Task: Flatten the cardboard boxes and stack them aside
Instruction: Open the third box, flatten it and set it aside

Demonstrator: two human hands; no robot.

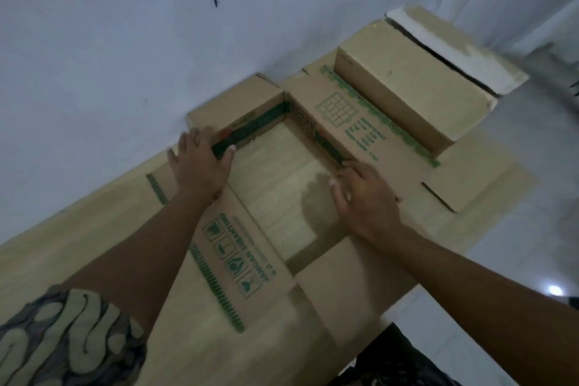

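Observation:
An opened brown cardboard box (354,122) with green print stands on a wooden table (78,244), its four flaps spread outward and the table showing through its open middle. My left hand (200,163) lies flat on the box's left rim, fingers over the edge. On the right rim rests my right hand (363,197), fingers curled at the inner edge. A second, closed plain box (404,94) stands behind on the far flap.
A white wall (156,25) runs just behind the table. The table's right edge drops to a pale floor (517,244). A white-topped flap or lid (454,47) sticks out behind the closed box.

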